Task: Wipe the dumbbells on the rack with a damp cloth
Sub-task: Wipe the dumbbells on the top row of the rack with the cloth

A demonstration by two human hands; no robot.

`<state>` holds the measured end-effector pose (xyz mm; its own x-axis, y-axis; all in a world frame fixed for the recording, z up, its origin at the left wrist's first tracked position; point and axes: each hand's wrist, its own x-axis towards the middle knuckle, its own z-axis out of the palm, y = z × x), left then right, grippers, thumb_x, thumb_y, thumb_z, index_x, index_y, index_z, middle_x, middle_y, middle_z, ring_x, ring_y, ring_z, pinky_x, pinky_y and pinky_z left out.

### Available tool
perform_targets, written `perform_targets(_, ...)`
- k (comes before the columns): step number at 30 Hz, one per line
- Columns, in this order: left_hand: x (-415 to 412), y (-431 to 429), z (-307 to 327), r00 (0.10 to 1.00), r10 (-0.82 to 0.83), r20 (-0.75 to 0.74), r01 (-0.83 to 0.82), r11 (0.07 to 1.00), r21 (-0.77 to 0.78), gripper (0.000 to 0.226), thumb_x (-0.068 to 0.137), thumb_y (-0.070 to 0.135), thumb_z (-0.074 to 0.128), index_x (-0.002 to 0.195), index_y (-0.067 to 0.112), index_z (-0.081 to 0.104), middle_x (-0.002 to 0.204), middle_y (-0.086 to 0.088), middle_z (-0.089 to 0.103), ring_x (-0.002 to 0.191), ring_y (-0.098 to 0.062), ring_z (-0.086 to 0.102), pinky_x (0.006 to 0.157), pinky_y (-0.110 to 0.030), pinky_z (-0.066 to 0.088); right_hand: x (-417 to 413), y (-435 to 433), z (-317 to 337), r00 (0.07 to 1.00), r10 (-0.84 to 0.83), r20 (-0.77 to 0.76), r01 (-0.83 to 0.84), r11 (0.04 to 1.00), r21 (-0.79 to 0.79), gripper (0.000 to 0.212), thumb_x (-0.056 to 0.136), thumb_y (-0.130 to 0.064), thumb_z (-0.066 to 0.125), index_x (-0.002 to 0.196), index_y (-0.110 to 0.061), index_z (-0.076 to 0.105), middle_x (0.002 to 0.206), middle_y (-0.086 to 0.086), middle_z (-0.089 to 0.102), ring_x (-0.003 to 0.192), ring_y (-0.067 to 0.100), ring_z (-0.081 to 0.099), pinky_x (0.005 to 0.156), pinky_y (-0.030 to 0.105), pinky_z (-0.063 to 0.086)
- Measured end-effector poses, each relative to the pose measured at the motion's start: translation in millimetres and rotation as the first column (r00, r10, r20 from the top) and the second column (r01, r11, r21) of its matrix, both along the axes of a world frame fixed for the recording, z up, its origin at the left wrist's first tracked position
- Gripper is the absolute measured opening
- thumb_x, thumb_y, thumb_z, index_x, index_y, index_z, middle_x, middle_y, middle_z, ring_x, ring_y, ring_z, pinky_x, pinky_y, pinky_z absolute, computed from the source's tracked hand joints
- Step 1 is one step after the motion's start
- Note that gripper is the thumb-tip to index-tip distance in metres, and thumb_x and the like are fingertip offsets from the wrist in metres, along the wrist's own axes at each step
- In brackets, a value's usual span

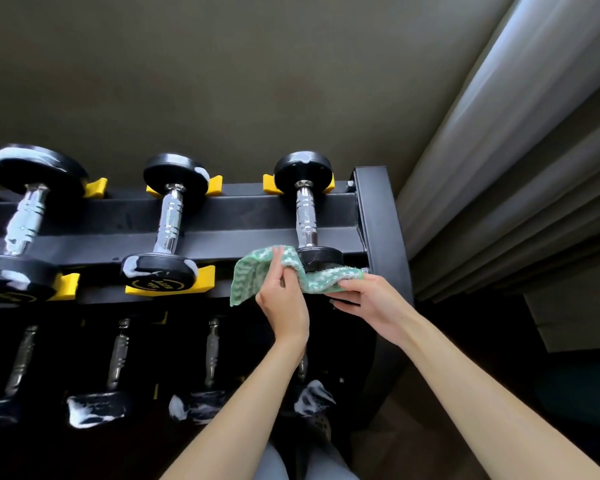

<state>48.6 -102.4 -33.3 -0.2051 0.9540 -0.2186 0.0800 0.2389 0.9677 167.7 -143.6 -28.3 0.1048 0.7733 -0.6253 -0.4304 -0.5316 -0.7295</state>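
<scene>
Both bare forearms are extending up and forward from the bottom of the view, angling toward each other. The left forearm (243,393) is slanting steeply up from the lower middle with its wrist in line. The left grip (284,299) is pinching a fold of the cloth (250,275) between its raised thumb and curled fingers. The right forearm (482,382) is stretching diagonally from the lower right corner. The right grip (371,301) is clamping the cloth's other end, with the thumb lying on top and the fingers tucking underneath. The two grips are sitting just beside each other, not touching.
</scene>
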Motion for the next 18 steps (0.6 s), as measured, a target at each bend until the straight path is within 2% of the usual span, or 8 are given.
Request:
perform_targets(2, 3, -1, 1, 0.987, -0.123, -0.107, 0.134, 0.986, 0.099, 0.037, 0.093, 0.001, 0.046, 0.128, 0.010, 0.055, 0.131, -0.011, 0.057, 0.098, 0.001, 0.063, 0.089, -0.016, 0.048, 5, 1, 0, 0.999, -0.038, -0.026, 0.038, 0.999, -0.009, 0.023, 0.093, 0.000, 0.044, 0.099, -0.008, 0.064, 0.101, 0.008, 0.071, 0.097, 0.019, 0.066, 0.089, 0.032, 0.050)
perform_targets(3, 4, -1, -2, 0.969, -0.177, -0.173, 0.204, 0.968, 0.147, 0.037, 0.093, -0.001, 0.047, 0.128, 0.008, 0.054, 0.135, -0.009, 0.054, 0.120, -0.009, 0.054, 0.103, -0.019, 0.040, 7, 1, 0, 0.997, -0.059, -0.047, 0.058, 0.998, -0.018, 0.023, 0.093, 0.000, 0.043, 0.097, -0.007, 0.064, 0.098, 0.008, 0.071, 0.095, 0.020, 0.066, 0.086, 0.032, 0.050)
perform_targets(4, 5, 0, -4, 0.943, -0.218, -0.250, 0.270, 0.943, 0.196, 0.038, 0.092, -0.002, 0.047, 0.128, 0.006, 0.054, 0.137, -0.007, 0.051, 0.130, -0.012, 0.044, 0.109, -0.014, 0.030, 9, 1, -1, 0.995, -0.077, -0.069, 0.075, 0.997, -0.028, 0.024, 0.093, 0.000, 0.042, 0.098, -0.007, 0.064, 0.097, 0.008, 0.071, 0.094, 0.020, 0.066, 0.085, 0.032, 0.050)
perform_targets(6, 5, 0, -9, 0.888, -0.248, -0.387, 0.367, 0.890, 0.271, 0.038, 0.090, -0.002, 0.047, 0.127, 0.002, 0.054, 0.137, -0.009, 0.049, 0.132, -0.016, 0.036, 0.106, -0.003, 0.019, 13, 0, -3, 0.989, -0.103, -0.106, 0.099, 0.994, -0.045, 0.024, 0.092, 0.000, 0.041, 0.100, -0.006, 0.063, 0.098, 0.010, 0.070, 0.095, 0.022, 0.066, 0.086, 0.033, 0.049)
perform_targets(9, 7, 2, -13, 0.785, -0.261, -0.561, 0.517, 0.775, 0.363, 0.040, 0.087, 0.008, 0.043, 0.122, -0.003, 0.058, 0.129, -0.018, 0.056, 0.125, -0.028, 0.036, 0.108, -0.016, 0.014, 18, -2, -6, 0.982, -0.130, -0.134, 0.122, 0.991, -0.062, 0.024, 0.093, 0.000, 0.040, 0.102, -0.005, 0.062, 0.100, 0.012, 0.069, 0.097, 0.024, 0.065, 0.094, 0.037, 0.047)
perform_targets(13, 9, 7, -14, 0.607, -0.214, -0.765, 0.696, 0.609, 0.381, 0.041, 0.082, 0.010, 0.041, 0.113, -0.005, 0.063, 0.119, -0.020, 0.063, 0.113, -0.042, 0.055, 0.093, -0.043, 0.044, 19, -3, -8, 0.986, -0.109, -0.123, 0.101, 0.993, -0.064, 0.024, 0.095, -0.001, 0.041, 0.106, -0.007, 0.061, 0.104, 0.010, 0.068, 0.101, 0.023, 0.064, 0.097, 0.039, 0.044)
perform_targets(14, 8, 8, -15, 0.580, -0.190, -0.792, 0.717, 0.580, 0.386, 0.041, 0.082, 0.010, 0.041, 0.112, -0.005, 0.064, 0.118, -0.020, 0.063, 0.110, -0.043, 0.058, 0.090, -0.049, 0.044, 19, -3, -8, 0.986, -0.103, -0.131, 0.094, 0.993, -0.069, 0.024, 0.095, -0.002, 0.041, 0.107, -0.007, 0.061, 0.105, 0.010, 0.068, 0.102, 0.024, 0.064, 0.097, 0.039, 0.045)
perform_targets(18, 14, 10, -19, 0.467, -0.117, -0.877, 0.815, 0.442, 0.375, 0.039, 0.081, 0.008, 0.042, 0.107, -0.005, 0.066, 0.114, -0.019, 0.066, 0.105, -0.038, 0.063, 0.094, -0.050, 0.039, 22, -6, -8, 0.969, -0.161, -0.185, 0.143, 0.984, -0.110, 0.024, 0.096, -0.001, 0.038, 0.105, -0.005, 0.060, 0.103, 0.013, 0.067, 0.099, 0.026, 0.064, 0.099, 0.042, 0.042)
